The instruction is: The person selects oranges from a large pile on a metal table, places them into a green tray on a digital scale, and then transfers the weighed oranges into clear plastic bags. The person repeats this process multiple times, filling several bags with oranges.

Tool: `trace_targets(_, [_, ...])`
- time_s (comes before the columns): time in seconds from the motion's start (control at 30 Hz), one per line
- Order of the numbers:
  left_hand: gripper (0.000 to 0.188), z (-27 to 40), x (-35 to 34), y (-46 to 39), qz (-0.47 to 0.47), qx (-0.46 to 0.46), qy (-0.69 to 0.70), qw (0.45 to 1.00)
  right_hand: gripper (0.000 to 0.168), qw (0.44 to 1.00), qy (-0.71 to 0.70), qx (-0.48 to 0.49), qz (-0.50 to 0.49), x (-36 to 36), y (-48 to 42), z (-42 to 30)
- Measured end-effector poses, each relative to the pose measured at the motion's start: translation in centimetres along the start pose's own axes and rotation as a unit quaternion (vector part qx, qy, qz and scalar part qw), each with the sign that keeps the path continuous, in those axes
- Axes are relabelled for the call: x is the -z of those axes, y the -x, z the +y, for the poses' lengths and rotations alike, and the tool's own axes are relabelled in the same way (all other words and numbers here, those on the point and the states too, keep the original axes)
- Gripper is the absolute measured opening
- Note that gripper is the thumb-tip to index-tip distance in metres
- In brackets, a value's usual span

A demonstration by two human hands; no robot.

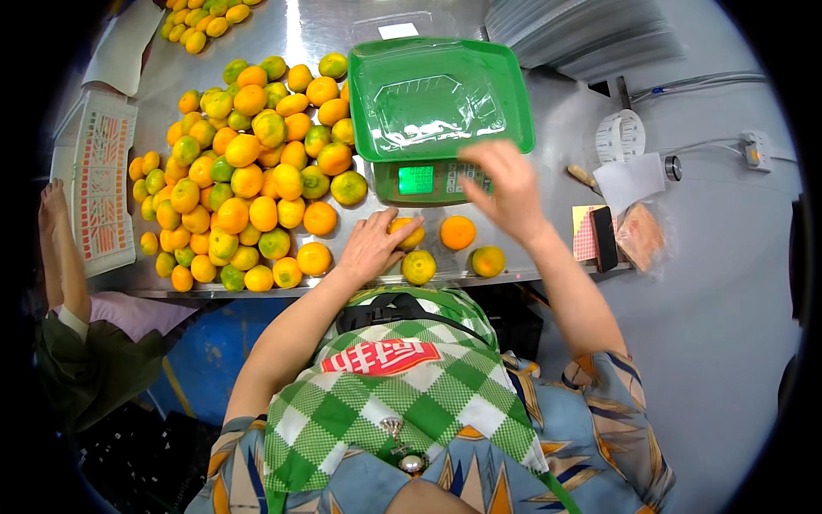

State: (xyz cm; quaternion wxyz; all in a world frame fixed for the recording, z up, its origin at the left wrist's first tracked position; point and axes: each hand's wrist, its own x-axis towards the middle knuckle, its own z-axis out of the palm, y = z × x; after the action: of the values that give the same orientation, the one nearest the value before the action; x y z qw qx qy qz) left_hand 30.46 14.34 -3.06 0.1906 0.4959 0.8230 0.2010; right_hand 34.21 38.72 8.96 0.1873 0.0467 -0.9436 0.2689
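My left hand (372,245) lies at the table's front edge, its fingers spread and touching a yellow-orange citrus fruit (408,235). More fruits lie beside it: an orange one (458,232), a greenish one (419,267) and another (488,261). My right hand (504,186), slightly blurred, hovers over the keypad side of a digital scale (385,186) with nothing seen in it. On the scale's green tray (524,128) rests a clear plastic container (443,115). A large pile of green and orange citrus fruits (244,180) spreads to the left of the scale.
A white plastic basket (106,186) stands far left, near a co-worker's hand (52,202). Stacked clear plastic trays (578,32) are at the back right. A label roll (620,136), a wooden-handled tool (581,175), a phone (603,239) and a plastic bag (642,236) lie right.
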Motion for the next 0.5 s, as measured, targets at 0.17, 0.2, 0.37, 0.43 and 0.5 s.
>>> trace_targets(0.17, [0.066,-1.0,-1.8,0.2,0.064,0.020,0.054,0.996,0.040,0.980,-0.054,-0.022,-0.189,-5.0,9.9,-2.1])
trace_targets(0.2, [0.064,-1.0,-1.2,0.4,0.075,0.047,0.111,0.990,0.046,0.977,-0.050,-0.033,-0.207,-5.7,10.5,-2.5])
trace_targets(0.37, [0.060,0.0,1.7,2.1,0.146,0.117,0.360,0.914,0.068,0.947,0.087,-0.108,-0.291,-7.6,11.4,-4.7])
trace_targets(0.43, [0.061,2.9,6.1,1.6,0.146,0.099,0.464,0.868,0.076,0.931,0.094,-0.160,-0.315,-8.7,11.6,-4.5])
trace_targets(0.5, [0.062,4.4,9.5,-0.2,0.185,0.025,0.442,0.877,0.073,0.933,0.117,-0.158,-0.301,-9.0,11.8,-4.4])
